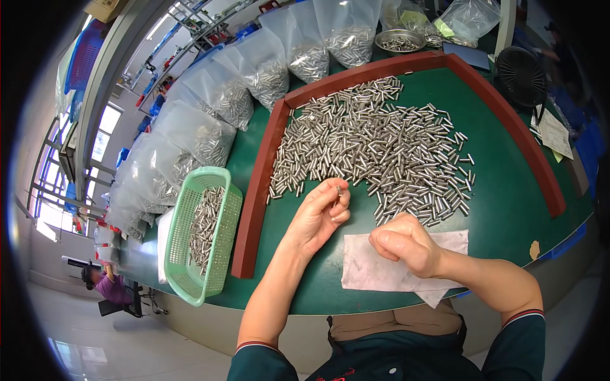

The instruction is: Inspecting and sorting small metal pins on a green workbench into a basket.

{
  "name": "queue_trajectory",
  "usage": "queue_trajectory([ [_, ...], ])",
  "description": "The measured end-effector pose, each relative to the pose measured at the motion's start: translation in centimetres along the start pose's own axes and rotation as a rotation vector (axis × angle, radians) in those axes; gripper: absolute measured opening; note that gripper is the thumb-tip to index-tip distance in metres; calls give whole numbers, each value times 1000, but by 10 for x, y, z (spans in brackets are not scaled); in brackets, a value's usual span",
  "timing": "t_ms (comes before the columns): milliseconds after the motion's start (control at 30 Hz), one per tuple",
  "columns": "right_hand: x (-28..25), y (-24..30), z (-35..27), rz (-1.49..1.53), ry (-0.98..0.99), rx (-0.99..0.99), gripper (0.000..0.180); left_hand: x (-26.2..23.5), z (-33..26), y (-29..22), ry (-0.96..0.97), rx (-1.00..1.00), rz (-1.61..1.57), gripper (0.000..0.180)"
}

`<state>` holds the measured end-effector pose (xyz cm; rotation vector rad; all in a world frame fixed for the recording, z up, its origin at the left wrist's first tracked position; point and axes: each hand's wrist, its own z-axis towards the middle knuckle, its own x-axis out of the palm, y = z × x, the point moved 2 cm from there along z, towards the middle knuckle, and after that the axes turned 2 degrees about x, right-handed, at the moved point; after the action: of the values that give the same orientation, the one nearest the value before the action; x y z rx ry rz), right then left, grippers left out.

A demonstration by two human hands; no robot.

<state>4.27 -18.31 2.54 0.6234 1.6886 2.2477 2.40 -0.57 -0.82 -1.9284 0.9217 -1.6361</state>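
A wide heap of small shiny metal pins [375, 143] lies spread over the green tabletop. At the near edge of the heap my left hand [318, 216] is closed, palm turned up, with a metal pin [338, 191] pinched between its fingertips. My right hand [408, 246] is curled into a fist above a stained pale pink cloth [365, 263]. Whatever that fist may hold is hidden by its fingers. Left of my left forearm stands a light green plastic basket [235, 213], partly filled with the same kind of pins.
A reddish-brown raised border [256, 209] frames the heap on the left, back and right. Beyond it stand several clear bags [264, 70] of pins and a metal bowl [400, 42]. A black fan [521, 76] and papers [551, 134] are at the right. Another person [114, 287] sits far left.
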Motion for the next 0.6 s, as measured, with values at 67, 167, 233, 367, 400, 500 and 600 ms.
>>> queue_trajectory([
  [67,1,0,1,0,2,-1,36,-1,-1,0,-13,-10,-11,13],
  [167,0,-1,1,-7,3,-2,37,-1,-1,-2,-59,5,-2,16],
  [233,0,0,1,-18,-1,-11,37,-1,-2,-3,-71,0,1,16],
  [367,1,1,1,-22,6,-16,38,-1,-3,-5,-82,-10,3,16],
  [400,1,1,1,-19,4,-12,38,-1,-2,-5,-73,-12,11,16],
  [500,0,1,0,-14,-2,-5,37,9,-2,-5,-143,-6,13,16],
  [600,0,0,0,-9,-2,-1,37,10,-1,-7,-177,84,204,15],
])
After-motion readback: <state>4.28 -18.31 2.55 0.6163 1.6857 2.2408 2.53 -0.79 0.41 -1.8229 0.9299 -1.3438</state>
